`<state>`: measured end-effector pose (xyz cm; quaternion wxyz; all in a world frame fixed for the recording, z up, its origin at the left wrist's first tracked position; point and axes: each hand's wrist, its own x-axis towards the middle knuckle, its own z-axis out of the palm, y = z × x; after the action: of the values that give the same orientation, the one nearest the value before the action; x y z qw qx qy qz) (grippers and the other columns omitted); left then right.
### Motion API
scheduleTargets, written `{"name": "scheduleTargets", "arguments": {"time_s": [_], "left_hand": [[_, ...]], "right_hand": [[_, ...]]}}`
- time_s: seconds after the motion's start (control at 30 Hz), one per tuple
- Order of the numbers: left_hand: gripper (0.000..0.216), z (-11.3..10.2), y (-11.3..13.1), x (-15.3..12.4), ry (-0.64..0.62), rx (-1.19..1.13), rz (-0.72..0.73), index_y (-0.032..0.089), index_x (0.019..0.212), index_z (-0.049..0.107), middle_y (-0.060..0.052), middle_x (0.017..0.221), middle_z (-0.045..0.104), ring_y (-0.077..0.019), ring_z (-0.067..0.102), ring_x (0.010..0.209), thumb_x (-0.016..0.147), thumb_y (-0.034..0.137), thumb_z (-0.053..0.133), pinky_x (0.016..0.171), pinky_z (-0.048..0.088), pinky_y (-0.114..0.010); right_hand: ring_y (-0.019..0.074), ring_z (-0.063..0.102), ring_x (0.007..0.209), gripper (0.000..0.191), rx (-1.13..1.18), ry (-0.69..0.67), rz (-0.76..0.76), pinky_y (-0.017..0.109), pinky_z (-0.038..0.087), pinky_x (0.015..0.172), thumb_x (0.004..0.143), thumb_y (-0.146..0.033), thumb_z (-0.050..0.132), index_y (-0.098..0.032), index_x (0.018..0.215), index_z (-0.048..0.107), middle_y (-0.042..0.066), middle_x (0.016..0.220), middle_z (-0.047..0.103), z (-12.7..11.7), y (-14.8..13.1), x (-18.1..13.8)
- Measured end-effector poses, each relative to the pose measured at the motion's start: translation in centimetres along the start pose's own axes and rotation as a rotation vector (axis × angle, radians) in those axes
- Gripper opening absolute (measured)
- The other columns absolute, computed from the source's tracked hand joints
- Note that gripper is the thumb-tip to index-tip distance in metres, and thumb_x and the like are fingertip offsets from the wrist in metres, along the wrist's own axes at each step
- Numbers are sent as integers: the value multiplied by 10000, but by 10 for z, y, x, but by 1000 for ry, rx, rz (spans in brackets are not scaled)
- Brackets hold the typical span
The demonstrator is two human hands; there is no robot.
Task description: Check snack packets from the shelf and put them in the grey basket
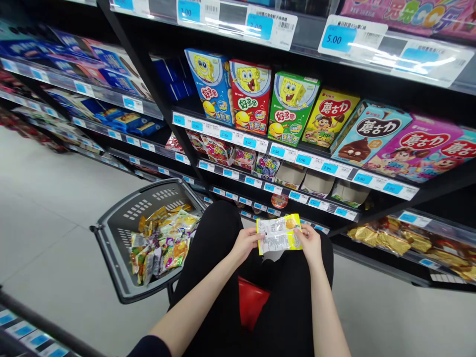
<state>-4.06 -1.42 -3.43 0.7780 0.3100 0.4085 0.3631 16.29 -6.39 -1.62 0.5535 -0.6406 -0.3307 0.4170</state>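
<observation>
Between my knees I hold a small yellow and white snack packet (277, 235) with its printed face up. My left hand (245, 244) pinches its left edge, and my right hand (309, 242) grips its right edge. To the left of my legs stands a grey shopping basket (130, 198) holding many loose snack packets (163, 243) in gold, green, purple and white wrappers. In front of my knees, the low shelf has open display cartons, some with pouches (266, 166) and some with none visible (318, 182).
Shelves of boxed snacks rise in front, with SpongeBob boxes (293, 106) and a light blue box (368, 131). Gold-wrapped packs (394, 240) lie on a low shelf at right. A red seat (251, 300) shows between my legs. Another price-tagged shelf (29, 332) is at lower left.
</observation>
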Motion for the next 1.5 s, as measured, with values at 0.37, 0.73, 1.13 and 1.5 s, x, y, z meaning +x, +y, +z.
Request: {"name": "scheduleTargets", "arguments": {"time_s": [0.37, 0.73, 1.13, 1.5], "left_hand": [[274, 4, 3, -2, -4, 8, -5, 83, 793, 709, -107, 734, 705, -213, 646, 653, 564, 224, 757, 642, 500, -340], [285, 8, 6, -4, 25, 10, -1, 81, 760, 712, -103, 697, 703, -210, 641, 626, 526, 231, 775, 626, 497, -336], [297, 6, 4, -2, 16, 25, -4, 80, 767, 706, -106, 701, 702, -219, 644, 634, 533, 251, 770, 629, 501, -349], [283, 7, 2, -1, 79, 125, 10, 83, 749, 700, -104, 693, 704, -225, 653, 615, 543, 269, 757, 568, 511, -315]], "right_hand": [[190, 627, 574, 251, -99, 30, -39, 262, 474, 516, 654, -419, 627, -182, 722, 579, 39, 675, 680, -1, 14, 5], [173, 598, 534, 239, -161, 67, -85, 244, 449, 479, 653, -410, 609, -175, 686, 580, 30, 624, 659, -1, 11, 4], [166, 587, 538, 239, -196, 62, -72, 241, 447, 487, 669, -413, 593, -178, 710, 570, 21, 618, 646, -1, 13, 5], [176, 599, 558, 206, -226, 41, -86, 249, 455, 488, 694, -394, 583, -190, 703, 561, 25, 645, 652, 2, 5, -1]]}}
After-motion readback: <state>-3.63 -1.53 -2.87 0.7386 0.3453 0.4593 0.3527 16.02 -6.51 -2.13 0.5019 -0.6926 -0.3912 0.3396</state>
